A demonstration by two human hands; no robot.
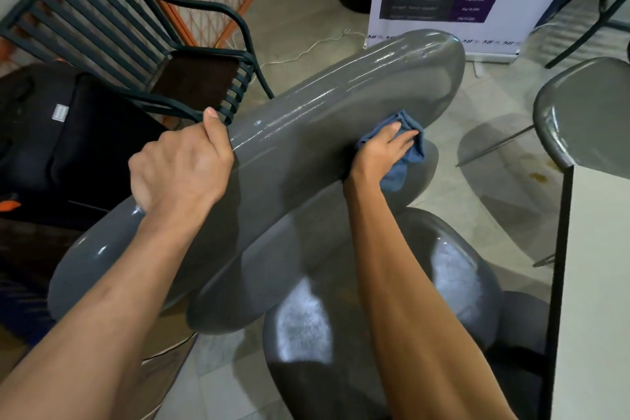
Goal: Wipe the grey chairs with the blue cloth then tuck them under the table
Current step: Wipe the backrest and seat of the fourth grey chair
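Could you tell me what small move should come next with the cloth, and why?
Probably slide the blue cloth along the chair back toward the left hand: the right hand presses it near the far end only.

Left hand (180,164) grips grey chair (324,119); right hand (383,150) presses blue cloth (402,160).

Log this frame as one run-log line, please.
phase: wiping | left hand: grips grey chair backrest top edge | right hand: presses blue cloth on backrest | chair not tucked under table

tiled floor (300,24): grey chairs (324,133), white cable (306,51), banner stand (443,34)
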